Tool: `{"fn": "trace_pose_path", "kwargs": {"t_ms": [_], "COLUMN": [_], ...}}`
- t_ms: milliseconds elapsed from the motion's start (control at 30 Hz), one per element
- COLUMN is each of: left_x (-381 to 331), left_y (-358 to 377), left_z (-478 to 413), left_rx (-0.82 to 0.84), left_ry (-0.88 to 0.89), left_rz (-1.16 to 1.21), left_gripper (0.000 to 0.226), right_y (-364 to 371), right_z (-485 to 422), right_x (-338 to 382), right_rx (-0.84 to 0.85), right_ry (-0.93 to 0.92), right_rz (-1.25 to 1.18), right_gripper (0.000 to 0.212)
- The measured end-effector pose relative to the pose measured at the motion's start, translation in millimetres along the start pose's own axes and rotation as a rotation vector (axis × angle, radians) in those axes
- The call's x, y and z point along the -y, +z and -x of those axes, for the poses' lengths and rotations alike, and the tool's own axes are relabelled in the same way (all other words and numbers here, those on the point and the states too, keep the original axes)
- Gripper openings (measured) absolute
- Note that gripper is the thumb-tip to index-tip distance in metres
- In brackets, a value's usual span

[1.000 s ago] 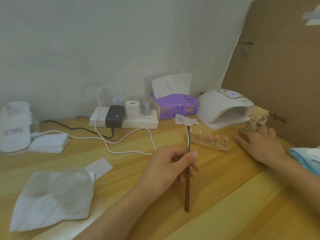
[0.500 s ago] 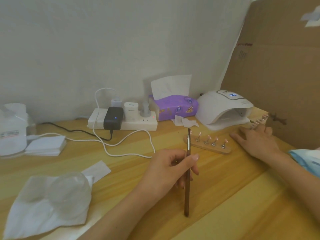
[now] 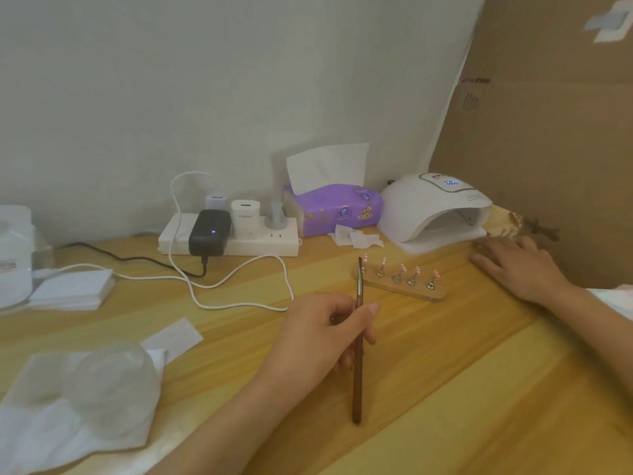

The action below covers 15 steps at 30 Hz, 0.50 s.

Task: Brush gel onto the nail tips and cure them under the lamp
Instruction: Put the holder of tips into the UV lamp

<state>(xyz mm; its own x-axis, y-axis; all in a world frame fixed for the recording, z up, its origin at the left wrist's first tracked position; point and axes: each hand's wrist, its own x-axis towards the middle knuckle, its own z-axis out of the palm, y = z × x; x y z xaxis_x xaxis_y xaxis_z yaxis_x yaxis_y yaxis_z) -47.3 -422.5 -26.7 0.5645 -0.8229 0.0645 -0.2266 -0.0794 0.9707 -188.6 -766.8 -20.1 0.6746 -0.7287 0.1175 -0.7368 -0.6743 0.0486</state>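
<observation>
Nail tips (image 3: pixel 399 269) stand in a row on a wooden strip (image 3: pixel 404 291) mid-table, near the lamp (image 3: pixel 431 207), whose mouth opens toward them. Left hand (image 3: pixel 322 334) pinches the brush (image 3: pixel 358 382), bristle end at the strip's left end; right hand (image 3: pixel 520 269) lies flat, fingers straight and gripping nothing, fingertips at a blurred, possibly wooden object (image 3: pixel 510 228) beside the cardboard (image 3: pixel 548 132). Bare tabletop (image 3: pixel 462 371) spans the gap between both hands.
</observation>
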Motion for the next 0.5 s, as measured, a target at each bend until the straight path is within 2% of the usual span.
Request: {"fn": "trace_pose_path", "kwargs": {"t_ms": [100,200,233,300,367,433,500], "left_x": [0.1,1.0,1.4,1.8,1.5,1.3,0.8], "left_y": [-0.8,-1.1,-1.2,-0.9,-1.0,-1.3,-1.5], "left_z": [0.9,1.2,1.2,1.3,1.6,2.0,2.7], "left_rx": [0.002,0.003,0.004,0.007,0.008,0.006,0.005], "left_ry": [0.010,0.012,0.015,0.028,0.038,0.034,0.027], "left_rz": [-0.001,0.009,0.009,0.004,0.000,-0.001,0.000], "left_gripper": [0.039,0.038,0.038,0.038,0.038,0.038,0.038], "right_y": [-0.5,-4.1,-8.2,-19.9,-25.6,-23.1,-20.3], "right_z": [-11.9,-2.3,6.5,29.4,45.4,50.4,51.5], "right_x": [4.5,17.2,21.5,32.8,48.7,63.9,73.9], "right_rx": [0.028,-0.024,0.021,0.243,0.378,0.307,0.176], "right_ry": [0.072,-0.060,-0.122,-0.221,-0.281,-0.313,-0.333], "right_rz": [-0.061,-0.231,-0.360,-0.603,-0.679,-0.683,-0.691], "right_gripper": [0.046,0.034,0.031,0.034,0.043,0.046,0.037]}}
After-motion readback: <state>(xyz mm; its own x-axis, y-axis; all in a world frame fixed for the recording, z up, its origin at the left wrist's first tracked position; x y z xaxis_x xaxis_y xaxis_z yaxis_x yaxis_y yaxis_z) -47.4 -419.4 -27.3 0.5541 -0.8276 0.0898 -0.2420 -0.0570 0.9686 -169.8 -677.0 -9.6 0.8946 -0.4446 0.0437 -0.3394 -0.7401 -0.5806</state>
